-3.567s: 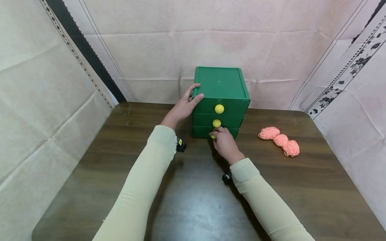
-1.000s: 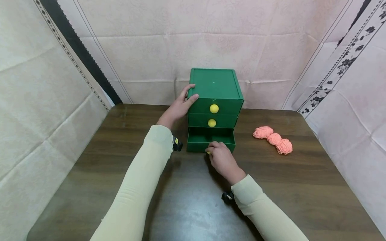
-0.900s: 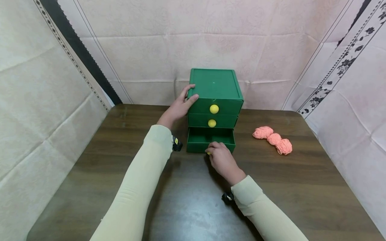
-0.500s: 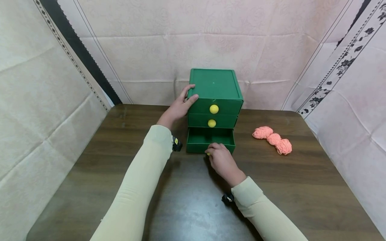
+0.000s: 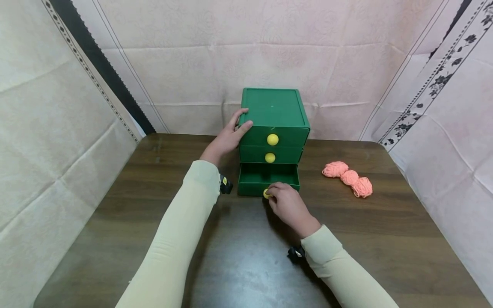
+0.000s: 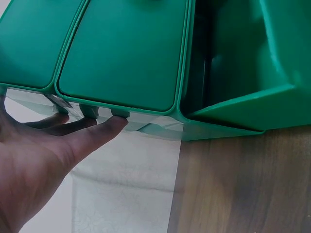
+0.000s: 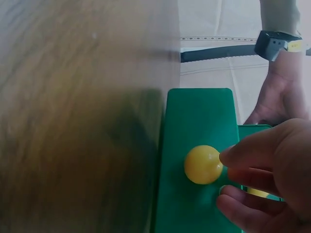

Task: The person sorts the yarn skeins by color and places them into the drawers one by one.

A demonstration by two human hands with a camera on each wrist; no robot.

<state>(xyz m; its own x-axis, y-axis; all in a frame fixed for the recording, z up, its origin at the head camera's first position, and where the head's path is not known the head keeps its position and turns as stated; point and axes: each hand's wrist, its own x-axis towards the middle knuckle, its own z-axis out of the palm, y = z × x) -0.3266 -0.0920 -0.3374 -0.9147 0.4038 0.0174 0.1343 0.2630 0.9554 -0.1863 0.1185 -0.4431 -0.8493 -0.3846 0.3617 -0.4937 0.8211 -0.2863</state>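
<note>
**Bottom drawer (image 5: 250, 189) found pulled out; right-hand hold on its knob (image 7: 203, 165) slack**

Risk first. In my judgement the smooth, round knob is the weak point: with so slight a purchase, fingertips could slip off under a pull. The drawer juts well forward, so a sharp tug might bring it out of its slot; an off-centre push could jam it askew. Should the left hand (image 5: 228, 136) ease off, the green cabinet (image 5: 273, 107) could slide on the table (image 5: 239, 256).

Pose: the left hand reaches in from the side, thumb at the cabinet's top front corner, fingers extended along its left wall, bracing rather than grasping. The right hand (image 5: 289, 206) sits low before the drawer, fingers loosely bent and parted beside the knob, not closed round it; whether a fingertip touches, I cannot tell.

Positions: cabinet near the table's far edge, top drawer (image 5: 294, 136) and middle drawer (image 5: 250, 153) closed. Pink yarn (image 5: 349, 177) lies to the right, well apart from both hands.
</note>
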